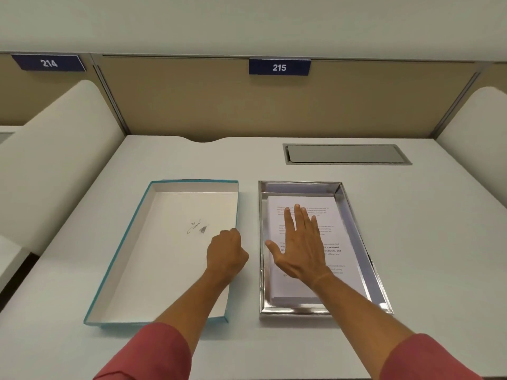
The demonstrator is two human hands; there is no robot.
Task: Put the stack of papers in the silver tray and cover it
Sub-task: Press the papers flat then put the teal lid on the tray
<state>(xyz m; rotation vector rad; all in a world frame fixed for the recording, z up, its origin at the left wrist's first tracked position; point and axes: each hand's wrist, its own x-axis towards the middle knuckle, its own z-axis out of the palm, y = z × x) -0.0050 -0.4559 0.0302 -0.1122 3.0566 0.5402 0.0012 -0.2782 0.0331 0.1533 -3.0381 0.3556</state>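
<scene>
Papers (338,215) inside tray (354,223), lid (164,256) seemingly gripped beside

White desk surface (411,242). Grey rectangular metal cable hatch (347,154) set flush, far right. Beige partition panel (192,105) behind, bearing dark blue number signs: "214" (48,62) far left, "215" (279,67) centre

White desk (411,215) in tan-panelled carrel (219,105), number plate 215 (279,67), grey hatch (346,154).

Right hand (300,249) flat on paper stack (338,234) inside silver tray (356,220); left hand (226,252) curled on teal-edged lid (153,259) rim.
</scene>
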